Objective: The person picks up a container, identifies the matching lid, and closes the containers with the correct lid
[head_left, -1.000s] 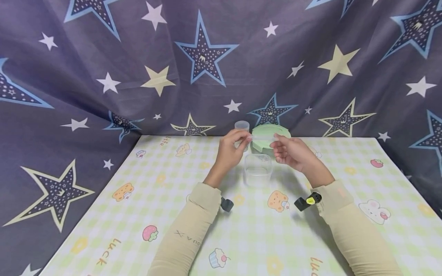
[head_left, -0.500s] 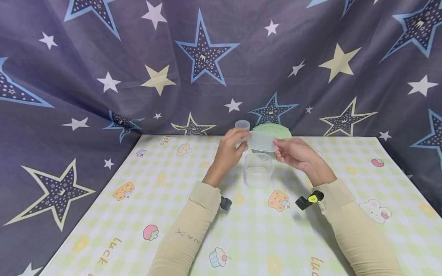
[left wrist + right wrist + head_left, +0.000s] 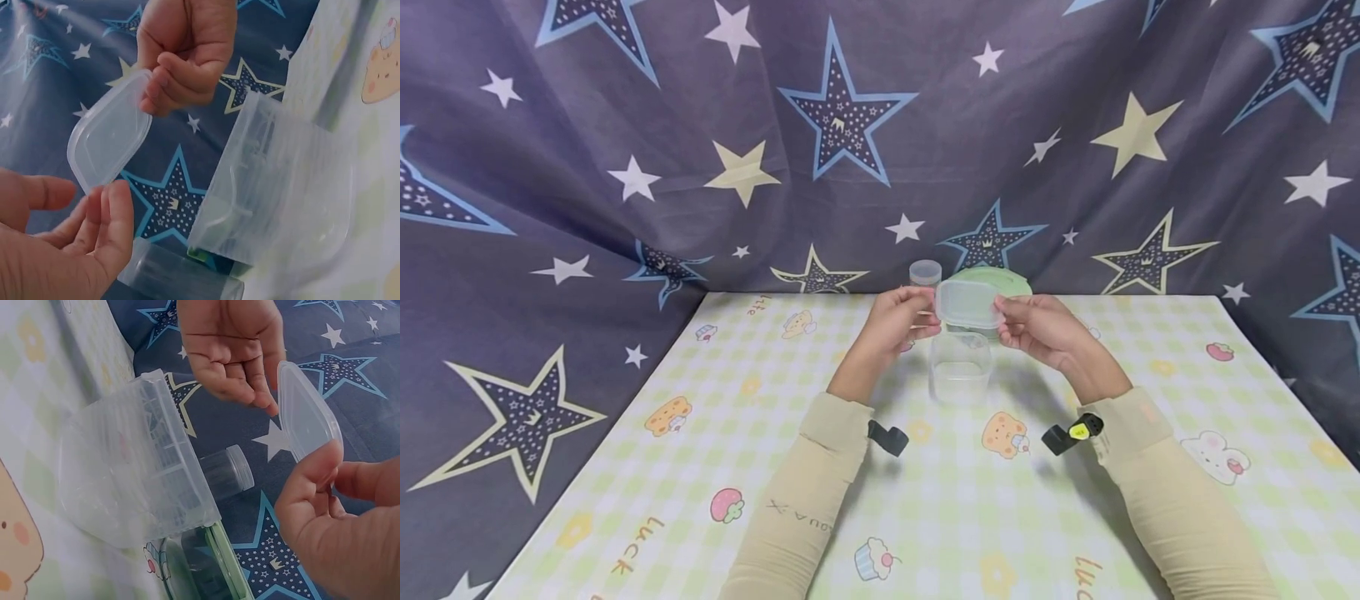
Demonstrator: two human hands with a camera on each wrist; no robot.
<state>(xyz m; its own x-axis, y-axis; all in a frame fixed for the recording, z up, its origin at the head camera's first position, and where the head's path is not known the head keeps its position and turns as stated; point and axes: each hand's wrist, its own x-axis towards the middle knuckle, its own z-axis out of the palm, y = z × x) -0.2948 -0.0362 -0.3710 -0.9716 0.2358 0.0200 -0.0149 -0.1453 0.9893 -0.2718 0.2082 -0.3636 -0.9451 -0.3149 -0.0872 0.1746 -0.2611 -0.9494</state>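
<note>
A translucent rounded-rectangular plastic lid [image 3: 967,303] is held up above the table, its broad face tilted toward the head camera. My right hand [image 3: 1043,332] pinches its right edge between thumb and curled fingers, plainly seen in the right wrist view. On the other side is my left hand [image 3: 891,325], fingers loosely extended, fingertips right at the lid's near edge in the left wrist view [image 3: 81,244]. Below the lid stands a clear, uncovered plastic container [image 3: 961,371] on the table; through its walls nothing shows inside.
Behind the hands stand a small clear cylindrical jar [image 3: 926,272] and a container with a green lid [image 3: 1000,280], partly hidden by the held lid. A star-patterned curtain [image 3: 685,108] rises at the back edge of the checked tablecloth [image 3: 805,375].
The lid has turned from nearly edge-on to show its broad face. My left hand has let go of its left edge and shifted slightly left; my right hand keeps its pinch.
</note>
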